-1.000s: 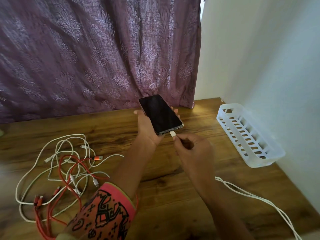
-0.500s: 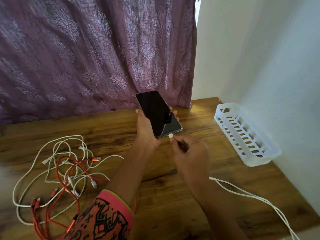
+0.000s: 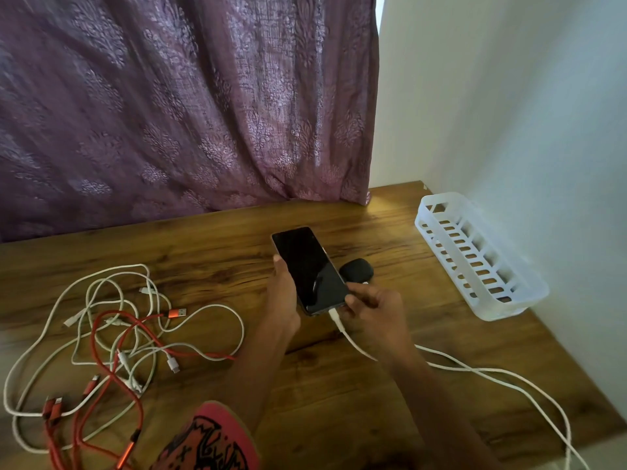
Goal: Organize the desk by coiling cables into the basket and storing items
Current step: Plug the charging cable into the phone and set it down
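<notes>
Now the left hand grips the phone above the desk; the right hand curls at the white cable plug, hold unclear.

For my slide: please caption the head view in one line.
Left hand holds a dark phone over the desk; right hand by the white cable at its edge.

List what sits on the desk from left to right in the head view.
tangled red and white cables → phone → small black case → white basket
</notes>
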A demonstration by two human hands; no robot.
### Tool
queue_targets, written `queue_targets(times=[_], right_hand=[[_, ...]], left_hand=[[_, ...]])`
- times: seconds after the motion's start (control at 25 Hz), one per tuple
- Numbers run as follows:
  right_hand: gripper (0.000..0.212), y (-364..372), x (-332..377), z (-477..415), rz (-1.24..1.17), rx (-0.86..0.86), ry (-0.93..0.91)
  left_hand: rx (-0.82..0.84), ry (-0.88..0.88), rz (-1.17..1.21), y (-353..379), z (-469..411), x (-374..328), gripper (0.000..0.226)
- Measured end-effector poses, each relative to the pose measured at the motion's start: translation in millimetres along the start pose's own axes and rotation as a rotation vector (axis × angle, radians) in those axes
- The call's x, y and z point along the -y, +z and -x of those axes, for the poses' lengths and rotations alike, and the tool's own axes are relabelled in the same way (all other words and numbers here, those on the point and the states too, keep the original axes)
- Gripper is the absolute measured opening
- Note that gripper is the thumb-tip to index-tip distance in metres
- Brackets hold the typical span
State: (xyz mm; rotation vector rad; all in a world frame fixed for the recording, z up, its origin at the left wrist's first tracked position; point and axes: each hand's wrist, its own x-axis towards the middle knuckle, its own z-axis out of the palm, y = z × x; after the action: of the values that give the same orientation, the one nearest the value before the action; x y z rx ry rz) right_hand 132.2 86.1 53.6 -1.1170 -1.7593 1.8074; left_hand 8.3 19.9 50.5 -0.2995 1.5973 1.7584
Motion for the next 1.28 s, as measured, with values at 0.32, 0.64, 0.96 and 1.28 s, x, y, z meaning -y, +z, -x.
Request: queue_targets(times=[0.32,0.64,0.96,1.28], right_hand=[[0.027,6,-35,-14,0.19,-0.008,0.111],[0.03,9,-35,-21,0.433,0.023,0.06],[0.029,8,-32,-11,0.581,0.057,-0.031],[0.021,-2,-31,30,0.514,-0.089,-0.187]], left_hand=[[-0.16,0.204,-0.572,-17,-23,20,0.029],[-0.218,0.446,-0.882,-12,-11,32,0.031],[-0.211,0.467,-0.883,-16,3,43,0.03],[-0.105,0.652,-0.925,-16,40,61,0.05]])
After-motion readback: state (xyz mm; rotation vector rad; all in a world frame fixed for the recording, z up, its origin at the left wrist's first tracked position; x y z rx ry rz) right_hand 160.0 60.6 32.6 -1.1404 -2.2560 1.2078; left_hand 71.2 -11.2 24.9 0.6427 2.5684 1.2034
